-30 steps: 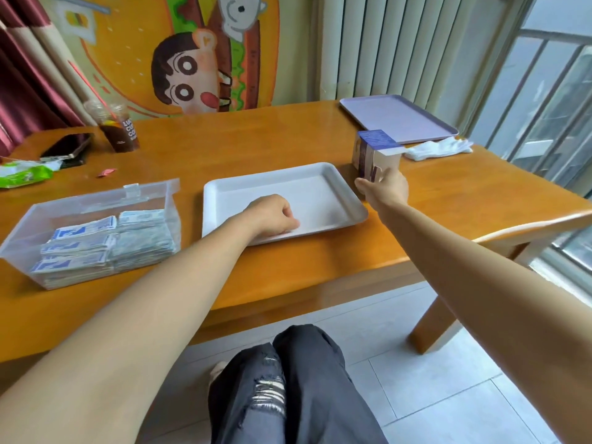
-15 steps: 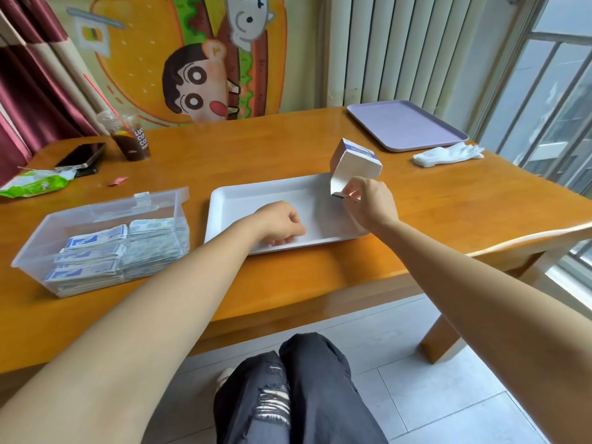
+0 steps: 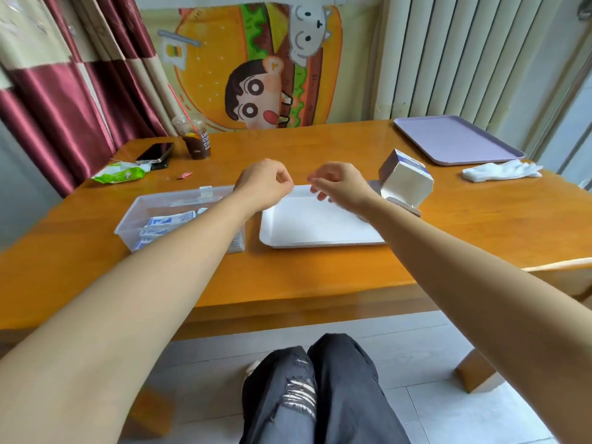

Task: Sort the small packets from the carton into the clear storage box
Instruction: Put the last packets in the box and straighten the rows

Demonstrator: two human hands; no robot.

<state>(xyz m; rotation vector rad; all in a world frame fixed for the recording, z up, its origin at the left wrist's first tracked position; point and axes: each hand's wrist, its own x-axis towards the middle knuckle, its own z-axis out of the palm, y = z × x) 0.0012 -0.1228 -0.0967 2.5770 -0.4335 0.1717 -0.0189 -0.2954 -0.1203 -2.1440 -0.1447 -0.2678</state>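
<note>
Orange desk [image 3: 320, 149] under my view: both hands raised over the white tray [image 3: 307, 222]. My left hand [image 3: 261, 184] is loosely curled, my right hand [image 3: 341, 184] half open; neither grip holds anything. Just right of it lies the tipped carton [image 3: 405, 182]. Packets [image 3: 169, 221] sit in the clear storage box [image 3: 150, 206], under my left forearm.

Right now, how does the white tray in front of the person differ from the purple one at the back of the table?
The white tray lies between the person's arms, beside the clear storage box; the purple tray sits at the far right corner, out of the way. The carton lies tipped at the white tray's right end, while only white gloves lie near the purple tray. Both are shallow, rounded rectangles, and neither shows any packets.
</note>
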